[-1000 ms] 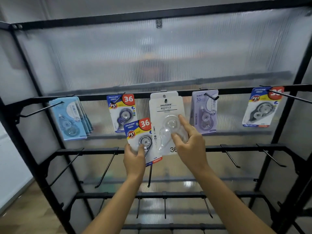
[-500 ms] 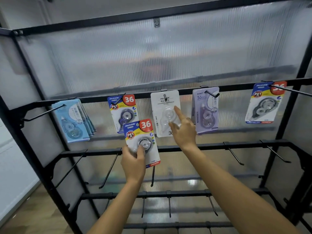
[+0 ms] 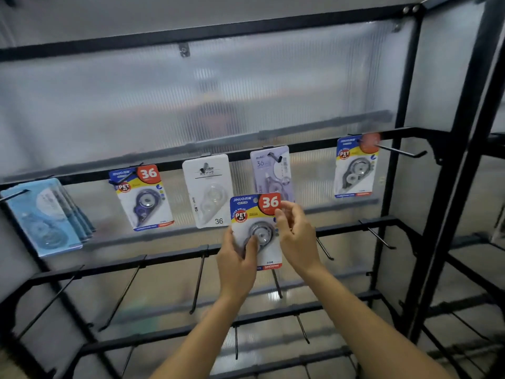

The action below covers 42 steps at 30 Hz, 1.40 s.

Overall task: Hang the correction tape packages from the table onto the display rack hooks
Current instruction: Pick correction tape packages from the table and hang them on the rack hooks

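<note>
A correction tape package [image 3: 255, 214] with a blue, yellow and red "36" card is upright in front of the black display rack [image 3: 300, 147]. My left hand [image 3: 236, 265] grips its lower left part, thumb on the blister. My right hand [image 3: 296, 236] pinches its right edge near the top. On the top rail hang a stack of light blue packages [image 3: 45, 217], a matching "36" package [image 3: 142, 196], a white package [image 3: 209, 191], a lilac package [image 3: 272, 170] and another "36" package [image 3: 355, 166].
Bare black hooks [image 3: 198, 283] stick out from the second rail and from the lower rails. A long hook [image 3: 400, 151] juts forward at the top right. A black upright post [image 3: 448, 187] stands at the right; a ribbed translucent panel backs the rack.
My right hand has left the white package, which now hangs on its hook, and taken the right edge of the "36" package. The view has swung right and closer.
</note>
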Motion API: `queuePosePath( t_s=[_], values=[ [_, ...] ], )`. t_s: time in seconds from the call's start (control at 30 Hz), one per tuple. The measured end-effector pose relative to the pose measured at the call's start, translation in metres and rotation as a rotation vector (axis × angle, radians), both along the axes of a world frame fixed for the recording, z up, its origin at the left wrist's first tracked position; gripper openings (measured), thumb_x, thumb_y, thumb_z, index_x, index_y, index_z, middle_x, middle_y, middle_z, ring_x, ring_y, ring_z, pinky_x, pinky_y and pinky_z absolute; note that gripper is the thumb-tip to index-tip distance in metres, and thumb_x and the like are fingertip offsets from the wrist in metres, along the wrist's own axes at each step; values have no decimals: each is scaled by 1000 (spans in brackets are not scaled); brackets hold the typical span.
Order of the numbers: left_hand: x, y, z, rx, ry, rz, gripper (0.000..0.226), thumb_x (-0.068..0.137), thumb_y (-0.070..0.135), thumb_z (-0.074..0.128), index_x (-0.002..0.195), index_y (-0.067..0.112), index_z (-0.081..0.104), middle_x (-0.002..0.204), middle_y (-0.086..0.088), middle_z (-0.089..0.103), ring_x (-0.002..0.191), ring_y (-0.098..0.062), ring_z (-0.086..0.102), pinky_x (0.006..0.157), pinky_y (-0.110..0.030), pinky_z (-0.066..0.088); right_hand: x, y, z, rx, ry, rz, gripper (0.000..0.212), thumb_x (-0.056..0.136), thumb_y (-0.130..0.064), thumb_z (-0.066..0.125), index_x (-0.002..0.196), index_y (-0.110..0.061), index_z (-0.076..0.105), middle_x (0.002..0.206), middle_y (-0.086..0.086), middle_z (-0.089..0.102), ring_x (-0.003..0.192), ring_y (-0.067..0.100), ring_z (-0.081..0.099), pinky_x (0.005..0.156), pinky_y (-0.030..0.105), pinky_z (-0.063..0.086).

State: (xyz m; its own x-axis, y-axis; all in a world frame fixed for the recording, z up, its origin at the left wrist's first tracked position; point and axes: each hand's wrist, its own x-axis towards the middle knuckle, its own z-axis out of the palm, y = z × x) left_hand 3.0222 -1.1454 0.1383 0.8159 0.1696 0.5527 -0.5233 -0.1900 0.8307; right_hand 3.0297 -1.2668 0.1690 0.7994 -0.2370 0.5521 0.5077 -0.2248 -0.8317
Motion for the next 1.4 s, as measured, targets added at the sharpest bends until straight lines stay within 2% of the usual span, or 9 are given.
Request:
queuePosePath(
  t_s=[0.2,0.33,0.57,0.7,0.83,1.07,1.13,1.23,1.4],
  values=[
    [-6,-71,16,-43,12,-166,41,81,39,59,114,13,54,98,-3,65,76,-1,66,56,-14,51,-16,-68,2,28,40,34,24,91,-31,58,112,-23,49,90,-11,66,79,-2,67,62,15,53],
    [-10,-107,25,-44,-12,-254,25,86,34,58,110,29,52,100,9,65,82,-5,68,61,-15,53,-26,-102,7,105,-1,28,24,92,-30,57,113,-21,50,102,-8,68,91,6,68,74,23,57],
    [-15,-148,31,13,-109,-308,26,98,28,39,119,18,51,97,29,66,81,5,65,63,-11,50,-47,-148,30,201,-192,-162,35,93,-27,53,126,-25,39,106,-13,63,92,3,67,69,18,55],
    [-8,-162,26,65,-45,-290,32,102,23,38,128,10,49,91,25,67,84,-7,68,74,-31,57,-59,-170,36,133,-266,-228,38,93,-28,51,130,-29,43,109,-14,62,95,-2,65,70,14,53],
    [-4,-171,20,91,-3,-236,19,101,23,42,113,36,49,90,7,68,89,-13,67,83,-43,55,-67,-184,36,117,-312,-297,30,94,-31,48,123,-26,54,115,7,62,99,9,66,74,22,57],
    [4,-181,7,132,44,-227,18,99,24,47,114,34,51,88,7,67,88,-8,64,85,-40,55,-68,-204,40,72,-227,-431,28,95,-10,51,118,-21,62,95,14,63,85,30,63,75,51,53],
    [6,-183,4,137,61,-229,22,99,24,47,121,24,52,92,2,67,91,-12,65,86,-41,54,-66,-206,40,63,-217,-435,27,95,-12,52,118,-20,64,91,8,63,84,22,64,74,42,54],
    [10,-184,0,150,79,-230,24,99,24,47,123,23,50,95,1,67,94,-12,64,85,-37,54,-57,-211,36,37,-221,-447,30,93,-23,53,120,-17,64,85,-7,58,75,-6,59,62,8,45],
    [16,-180,-4,215,99,-204,20,99,26,49,118,30,50,90,10,63,84,0,60,72,-15,49,-29,-212,25,-34,-154,-395,34,94,-27,55,127,-25,57,101,-4,58,86,-14,58,65,2,45]
  ],
)
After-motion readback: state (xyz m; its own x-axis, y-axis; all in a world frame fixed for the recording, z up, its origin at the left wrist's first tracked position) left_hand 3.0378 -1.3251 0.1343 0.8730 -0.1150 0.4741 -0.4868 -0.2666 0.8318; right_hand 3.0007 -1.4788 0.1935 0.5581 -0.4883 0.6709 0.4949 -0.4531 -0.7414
